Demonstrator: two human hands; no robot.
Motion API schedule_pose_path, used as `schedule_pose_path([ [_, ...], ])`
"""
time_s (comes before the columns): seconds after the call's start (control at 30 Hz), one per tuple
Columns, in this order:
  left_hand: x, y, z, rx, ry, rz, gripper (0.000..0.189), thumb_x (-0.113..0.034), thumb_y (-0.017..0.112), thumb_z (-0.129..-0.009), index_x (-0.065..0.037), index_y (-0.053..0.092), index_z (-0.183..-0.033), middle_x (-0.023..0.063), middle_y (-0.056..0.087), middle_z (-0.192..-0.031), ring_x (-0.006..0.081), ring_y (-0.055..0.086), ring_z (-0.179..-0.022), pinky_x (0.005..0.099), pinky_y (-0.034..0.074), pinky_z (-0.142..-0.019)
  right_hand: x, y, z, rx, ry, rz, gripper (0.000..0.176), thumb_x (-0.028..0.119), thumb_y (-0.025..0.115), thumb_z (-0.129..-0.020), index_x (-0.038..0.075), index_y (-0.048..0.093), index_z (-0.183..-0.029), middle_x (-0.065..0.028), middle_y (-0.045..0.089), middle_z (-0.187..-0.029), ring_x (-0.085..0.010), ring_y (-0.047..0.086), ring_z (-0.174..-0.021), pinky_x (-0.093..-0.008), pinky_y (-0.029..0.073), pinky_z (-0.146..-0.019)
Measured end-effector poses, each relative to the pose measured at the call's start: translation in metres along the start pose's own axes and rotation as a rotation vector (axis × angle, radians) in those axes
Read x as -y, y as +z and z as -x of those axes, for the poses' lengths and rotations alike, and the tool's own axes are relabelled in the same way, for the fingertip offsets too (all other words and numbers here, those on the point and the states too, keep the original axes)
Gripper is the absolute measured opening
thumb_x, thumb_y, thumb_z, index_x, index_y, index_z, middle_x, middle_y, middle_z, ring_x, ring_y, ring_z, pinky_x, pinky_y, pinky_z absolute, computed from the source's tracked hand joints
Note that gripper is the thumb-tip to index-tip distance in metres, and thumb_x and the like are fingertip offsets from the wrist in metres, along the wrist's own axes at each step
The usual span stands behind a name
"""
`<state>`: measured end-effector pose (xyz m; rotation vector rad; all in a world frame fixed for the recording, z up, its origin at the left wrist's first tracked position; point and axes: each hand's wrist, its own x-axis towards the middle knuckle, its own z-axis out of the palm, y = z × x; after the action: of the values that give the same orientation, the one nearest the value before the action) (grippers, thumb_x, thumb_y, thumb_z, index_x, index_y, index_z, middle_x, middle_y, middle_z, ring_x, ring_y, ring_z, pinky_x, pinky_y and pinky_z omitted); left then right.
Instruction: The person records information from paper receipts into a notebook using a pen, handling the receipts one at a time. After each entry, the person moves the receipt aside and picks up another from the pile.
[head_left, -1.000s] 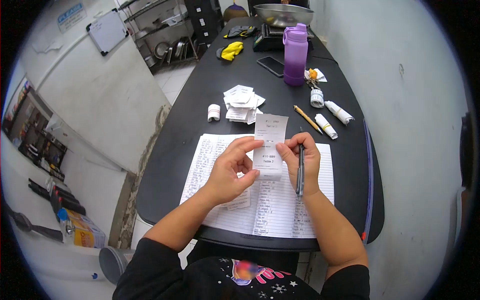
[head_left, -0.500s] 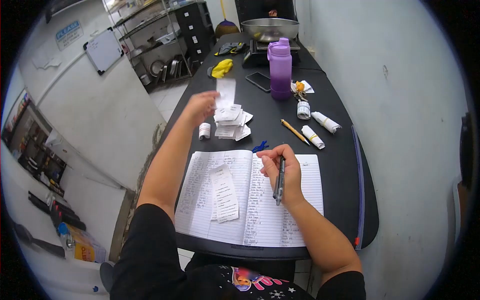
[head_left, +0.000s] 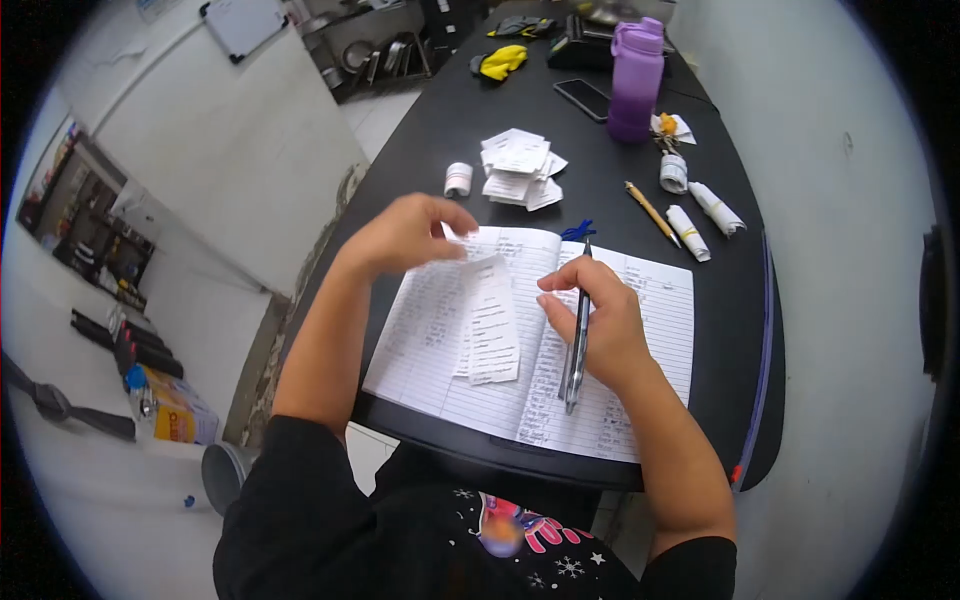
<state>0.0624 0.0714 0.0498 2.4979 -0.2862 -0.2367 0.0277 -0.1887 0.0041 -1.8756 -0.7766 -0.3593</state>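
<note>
An open lined notebook [head_left: 420, 355] with handwritten pages lies in front of me. On its left page rests a printed receipt [head_left: 493, 325], overlapping another slip beneath. My left hand [head_left: 412, 235] hovers over the top of that page, thumb and fingers apart, holding nothing. My right hand [head_left: 612, 325], above the right page, grips a dark pen [head_left: 579, 345] that points down towards me. Beyond the notebook sits a loose pile of receipts [head_left: 517, 158], with a small paper roll [head_left: 458, 180] to its left.
At the right lie a tan pen [head_left: 652, 213] and several banded paper rolls [head_left: 688, 233]. Farther back stand a purple bottle [head_left: 635, 85], a phone [head_left: 583, 99] and yellow-and-black gloves [head_left: 500, 63]. A purple strip [head_left: 764, 340] runs along the right edge; a wall rises beyond.
My left hand has put a receipt onto the pile, let go, and come back towards the notebook. My right hand still has the pen. The view has shifted, moving the table contents up and right.
</note>
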Motion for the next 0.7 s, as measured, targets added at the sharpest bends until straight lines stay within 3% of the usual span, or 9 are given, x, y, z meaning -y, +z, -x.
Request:
schedule_pose_path([
  [0.03, 0.003, 0.008, 0.009, 0.007, -0.007, -0.011, 0.033, -0.010, 0.073, -0.071, -0.002, 0.065, -0.102, 0.0066, 0.066, -0.091, 0.0146, 0.058, -0.077, 0.0267, 0.047, -0.070, 0.009, 0.000, 0.001, 0.090, 0.086, 0.006, 0.016, 0.008, 0.068, -0.073, 0.006, 0.057, -0.085, -0.0104, 0.058, -0.080, -0.0271, 0.055, -0.077, -0.0362, 0.043, -0.069],
  [0.17, 0.018, 0.029, 0.012, -0.024, -0.055, 0.035, 0.037, -0.014, 0.075, -0.069, -0.002, 0.065, -0.103, 0.0088, 0.066, -0.089, 0.0162, 0.059, -0.074, 0.0281, 0.047, -0.067, 0.010, 0.007, 0.005, 0.218, 0.006, 0.130, 0.019, 0.008, 0.070, -0.071, 0.006, 0.058, -0.086, -0.0096, 0.057, -0.078, -0.0273, 0.053, -0.078, -0.0375, 0.040, -0.076],
  [0.27, 0.016, 0.030, 0.008, -0.066, -0.078, 0.072, 0.036, -0.014, 0.075, -0.069, -0.003, 0.066, -0.103, 0.0099, 0.066, -0.087, 0.0161, 0.058, -0.073, 0.0285, 0.047, -0.065, 0.004, 0.009, 0.006, 0.202, 0.049, 0.123, 0.020, 0.008, 0.070, -0.071, 0.006, 0.058, -0.086, -0.0099, 0.056, -0.078, -0.0273, 0.053, -0.077, -0.0372, 0.040, -0.075],
  [0.4, 0.017, 0.036, 0.006, -0.058, -0.090, 0.103, 0.022, -0.013, 0.073, -0.072, -0.001, 0.068, -0.089, 0.0084, 0.065, -0.075, 0.0147, 0.058, -0.066, 0.0284, 0.046, -0.061, 0.004, 0.008, 0.002, 0.179, 0.108, 0.118, 0.021, 0.006, 0.070, -0.070, 0.005, 0.060, -0.088, -0.0103, 0.057, -0.080, -0.0268, 0.054, -0.077, -0.0352, 0.043, -0.069],
  [0.5, 0.015, 0.034, 0.008, -0.169, -0.106, 0.115, 0.016, -0.012, 0.072, -0.073, 0.000, 0.068, -0.083, 0.0078, 0.064, -0.070, 0.0134, 0.057, -0.063, 0.0279, 0.045, -0.060, 0.001, 0.009, 0.002, 0.161, 0.069, 0.127, 0.020, 0.005, 0.069, -0.071, 0.005, 0.060, -0.088, -0.0102, 0.058, -0.080, -0.0256, 0.056, -0.075, -0.0334, 0.045, -0.066],
  [0.7, 0.012, 0.025, 0.016, -0.153, -0.020, 0.317, 0.013, -0.011, 0.069, -0.077, 0.002, 0.065, -0.078, 0.0056, 0.064, -0.070, 0.0096, 0.056, -0.064, 0.0255, 0.045, -0.059, -0.006, 0.016, 0.004, 0.112, 0.225, -0.099, 0.020, 0.007, 0.069, -0.075, 0.003, 0.056, -0.089, -0.0069, 0.059, -0.081, -0.0171, 0.059, -0.075, -0.0299, 0.047, -0.070],
])
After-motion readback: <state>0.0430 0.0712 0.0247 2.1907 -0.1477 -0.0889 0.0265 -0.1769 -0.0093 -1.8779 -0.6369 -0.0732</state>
